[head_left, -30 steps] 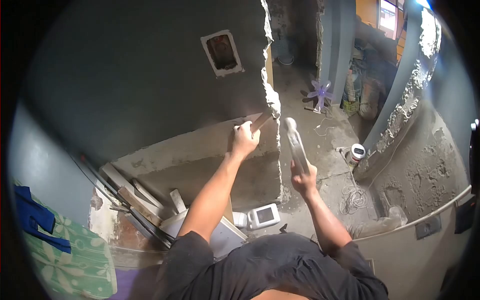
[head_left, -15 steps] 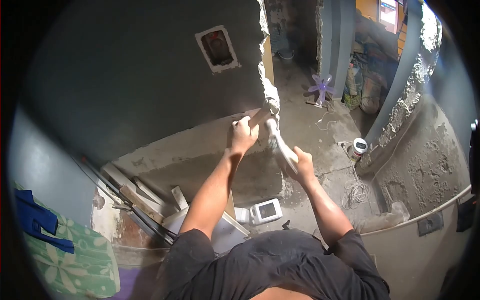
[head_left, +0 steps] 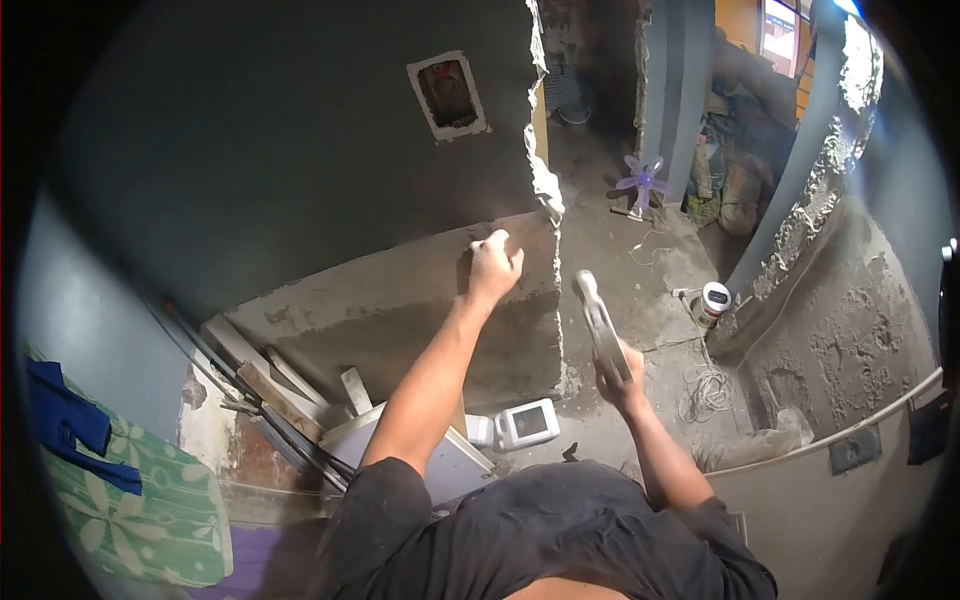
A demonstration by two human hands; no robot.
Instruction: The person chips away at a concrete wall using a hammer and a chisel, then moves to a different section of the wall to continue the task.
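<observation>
My right hand (head_left: 622, 382) is closed around a hammer (head_left: 602, 328), raised to the right of the broken wall edge (head_left: 557, 290) and apart from it. My left hand (head_left: 494, 266) is in front of the low, rough grey band of the wall, just left of that edge. Its fingers are curled, and a small brownish patch shows beside them; what they grip is mostly hidden. Above, the dark wall (head_left: 300, 150) has a recessed box opening (head_left: 449, 95) with a pale plaster rim.
Boards (head_left: 275, 400) and dark pipes lean at the lower left, near a green patterned cloth (head_left: 140, 515). A white device with a dark screen (head_left: 528, 425) lies below the wall. Rightward are a coiled white cable (head_left: 708, 393), a white tub (head_left: 711, 303) and a purple flower-shaped object (head_left: 642, 180).
The hammer has swung away from the wall edge, right and toward me. The flat brownish piece my left hand held against the edge no longer shows clearly; that hand has barely shifted.
</observation>
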